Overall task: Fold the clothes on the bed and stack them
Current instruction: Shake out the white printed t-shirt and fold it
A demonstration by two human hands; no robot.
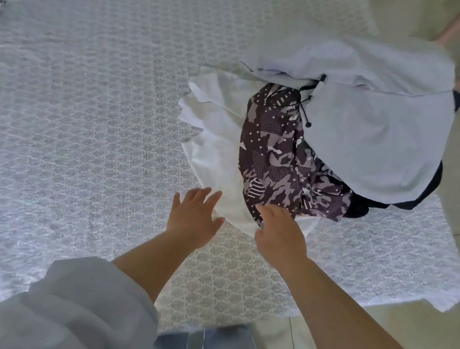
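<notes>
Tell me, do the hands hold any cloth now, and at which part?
Nothing is held. The left hand hovers open at the white garment's near edge; the right hand reaches, fingers uncurled, to the near edge of the patterned garment.

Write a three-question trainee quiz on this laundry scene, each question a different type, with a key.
1. True or false: the left hand grips the white garment.
2. Which garment lies topmost in the pile? A) white garment B) patterned dark garment C) pale blue garment
3. Fill in: the right hand reaches the near edge of the ___ garment.

Key: 1 false, its fingers are spread open; 2 C; 3 patterned dark.
</notes>
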